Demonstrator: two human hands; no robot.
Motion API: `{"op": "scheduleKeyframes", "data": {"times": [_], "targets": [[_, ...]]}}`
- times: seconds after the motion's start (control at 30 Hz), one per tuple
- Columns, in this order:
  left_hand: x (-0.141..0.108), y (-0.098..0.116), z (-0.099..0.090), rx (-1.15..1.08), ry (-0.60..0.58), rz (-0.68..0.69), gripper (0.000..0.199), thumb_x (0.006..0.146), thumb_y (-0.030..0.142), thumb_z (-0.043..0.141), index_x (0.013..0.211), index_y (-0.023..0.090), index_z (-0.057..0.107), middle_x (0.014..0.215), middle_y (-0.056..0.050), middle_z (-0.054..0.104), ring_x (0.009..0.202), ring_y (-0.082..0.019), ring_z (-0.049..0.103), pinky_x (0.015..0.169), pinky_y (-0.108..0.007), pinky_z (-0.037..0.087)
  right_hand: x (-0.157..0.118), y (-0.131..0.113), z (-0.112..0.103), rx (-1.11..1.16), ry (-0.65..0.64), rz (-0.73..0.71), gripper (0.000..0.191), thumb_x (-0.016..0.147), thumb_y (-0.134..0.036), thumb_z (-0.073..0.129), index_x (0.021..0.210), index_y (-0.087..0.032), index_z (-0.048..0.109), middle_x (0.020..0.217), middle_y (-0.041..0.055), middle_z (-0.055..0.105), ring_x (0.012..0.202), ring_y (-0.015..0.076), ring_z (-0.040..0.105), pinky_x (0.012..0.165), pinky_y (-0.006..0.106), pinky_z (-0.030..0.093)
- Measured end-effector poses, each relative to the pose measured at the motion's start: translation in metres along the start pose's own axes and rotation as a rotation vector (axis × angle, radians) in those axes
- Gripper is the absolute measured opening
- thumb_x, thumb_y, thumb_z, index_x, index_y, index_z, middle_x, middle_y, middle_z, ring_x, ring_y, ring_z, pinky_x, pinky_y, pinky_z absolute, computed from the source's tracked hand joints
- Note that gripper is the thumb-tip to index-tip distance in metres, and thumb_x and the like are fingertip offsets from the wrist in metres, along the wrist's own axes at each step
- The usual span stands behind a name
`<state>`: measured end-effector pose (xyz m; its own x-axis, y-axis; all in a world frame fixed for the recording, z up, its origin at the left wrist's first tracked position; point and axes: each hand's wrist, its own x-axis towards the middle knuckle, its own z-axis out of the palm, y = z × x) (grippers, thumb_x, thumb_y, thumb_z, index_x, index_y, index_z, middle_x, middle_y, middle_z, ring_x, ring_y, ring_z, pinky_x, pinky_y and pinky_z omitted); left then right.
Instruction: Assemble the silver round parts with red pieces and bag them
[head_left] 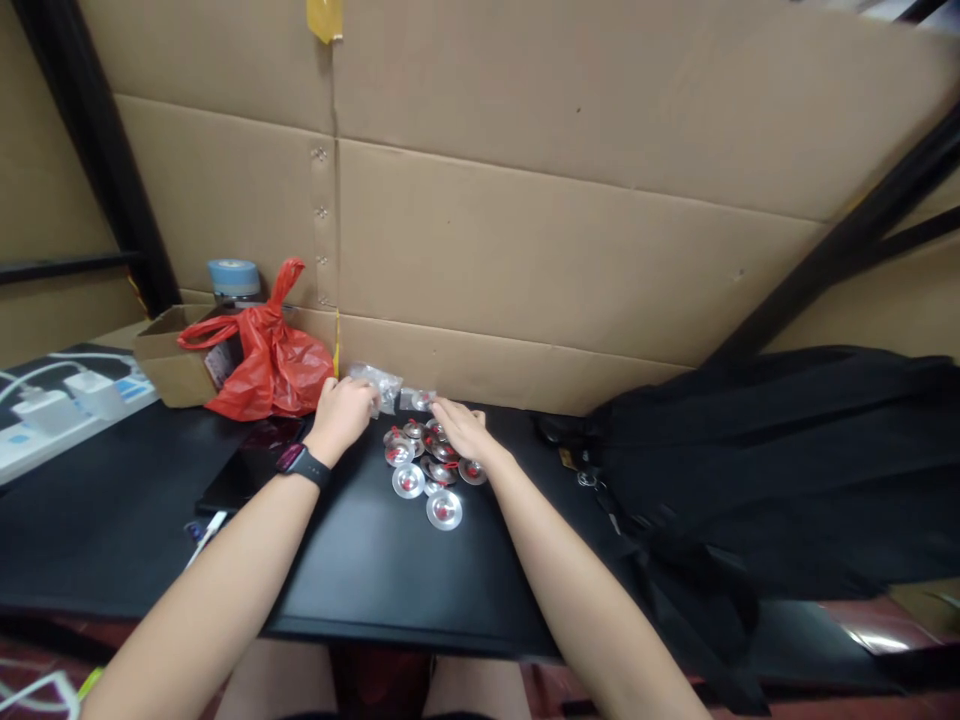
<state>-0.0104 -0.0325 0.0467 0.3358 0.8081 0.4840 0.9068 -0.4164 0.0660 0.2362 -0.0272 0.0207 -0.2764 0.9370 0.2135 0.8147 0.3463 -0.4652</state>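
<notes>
Small silver finger cymbals with red loops at their centres lie in a loose pile on the black table. At the pile's far left, my left hand has its fingers curled against the edge of a crinkled clear plastic bag; its fingertips are partly hidden. My right hand reaches over the pile's far right side with fingers stretched out. Its fingertips are beside a small clear packet with a shiny piece inside. The right palm hides some cymbals.
A red plastic bag, a cardboard box and a blue-lidded jar stand at the back left. Nearer are a dark tablet and a white power strip. A black bag covers the right side. Cardboard walls the back.
</notes>
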Motion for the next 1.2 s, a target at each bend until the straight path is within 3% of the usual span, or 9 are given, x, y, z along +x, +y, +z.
{"op": "scheduleKeyframes", "data": {"times": [0.13,0.27,0.43,0.6,0.73,0.9,0.97,1.07,1.2], "targets": [[-0.003,-0.015,0.018,0.034,-0.119,-0.127,0.038,0.093,0.033,0.049,0.126,0.019,0.062,0.127,-0.015,0.064,0.117,-0.034,0.055,0.096,-0.049,0.035,0.000,-0.005,0.005,-0.135,-0.113,0.083,0.058,0.100,-0.062,0.016,0.139,-0.037,0.052,0.150,0.0026,0.051,0.140,0.0324,0.038,0.107,0.060,0.026],[-0.005,-0.014,0.031,0.018,-0.250,-0.137,0.046,0.098,0.046,0.038,0.132,0.022,0.057,0.138,-0.014,0.057,0.123,-0.035,0.051,0.100,-0.053,0.035,-0.002,-0.007,-0.004,-0.218,-0.101,0.127,0.060,0.100,-0.062,0.014,0.142,-0.037,0.048,0.142,0.0054,0.058,0.132,0.0324,0.044,0.105,0.061,0.026],[-0.005,-0.009,0.024,0.074,-0.177,-0.169,0.046,0.096,0.046,0.041,0.131,0.021,0.059,0.147,-0.016,0.047,0.129,-0.037,0.043,0.101,-0.053,0.036,-0.007,0.012,-0.023,-0.346,-0.065,0.266,0.052,0.103,-0.047,0.018,0.135,-0.036,0.058,0.129,0.0110,0.063,0.121,0.0323,0.052,0.100,0.059,0.031],[-0.005,-0.007,0.018,0.097,-0.100,-0.203,0.044,0.093,0.042,0.047,0.127,0.018,0.060,0.136,-0.019,0.050,0.124,-0.037,0.044,0.099,-0.051,0.039,-0.016,0.055,-0.034,-0.406,0.035,0.428,0.037,0.091,-0.033,0.051,0.123,-0.026,0.068,0.135,0.0156,0.055,0.127,0.0340,0.046,0.100,0.056,0.035],[-0.003,-0.003,0.015,0.071,-0.010,-0.190,0.037,0.090,0.035,0.051,0.120,0.017,0.063,0.123,-0.018,0.056,0.114,-0.035,0.051,0.092,-0.047,0.043,-0.020,0.083,-0.033,-0.247,0.158,0.396,0.039,0.080,-0.020,0.062,0.118,-0.023,0.070,0.131,0.0161,0.062,0.123,0.0365,0.051,0.099,0.057,0.039],[0.000,0.008,0.008,-0.045,0.091,-0.151,0.023,0.088,0.028,0.054,0.107,0.021,0.066,0.111,-0.012,0.060,0.103,-0.029,0.058,0.087,-0.041,0.045,-0.015,0.090,-0.034,-0.137,0.274,0.356,0.028,0.083,-0.019,0.060,0.108,-0.020,0.073,0.106,0.0138,0.074,0.103,0.0268,0.067,0.092,0.041,0.049],[0.001,0.013,0.006,-0.115,0.117,-0.127,0.020,0.088,0.026,0.054,0.105,0.021,0.065,0.109,-0.010,0.062,0.104,-0.028,0.058,0.089,-0.041,0.045,-0.013,0.083,-0.038,-0.011,0.366,0.307,0.024,0.083,-0.027,0.063,0.103,-0.018,0.072,0.098,0.0116,0.075,0.094,0.0241,0.070,0.088,0.037,0.052],[0.001,0.024,0.005,-0.324,0.133,-0.050,0.021,0.092,0.028,0.051,0.109,0.019,0.062,0.108,-0.010,0.064,0.105,-0.026,0.060,0.093,-0.041,0.046,-0.015,0.060,-0.044,0.422,0.476,0.173,0.033,0.071,-0.042,0.078,0.090,-0.017,0.069,0.082,0.0087,0.075,0.079,0.0237,0.071,0.077,0.037,0.055],[-0.002,0.046,0.006,-0.785,0.057,0.027,0.029,0.099,0.039,0.046,0.116,0.018,0.057,0.112,-0.009,0.067,0.104,-0.021,0.064,0.094,-0.036,0.050,-0.025,0.014,-0.045,0.845,0.333,0.009,0.039,0.058,-0.043,0.089,0.075,-0.017,0.066,0.082,0.0082,0.076,0.077,0.0218,0.071,0.078,0.036,0.056]]}}
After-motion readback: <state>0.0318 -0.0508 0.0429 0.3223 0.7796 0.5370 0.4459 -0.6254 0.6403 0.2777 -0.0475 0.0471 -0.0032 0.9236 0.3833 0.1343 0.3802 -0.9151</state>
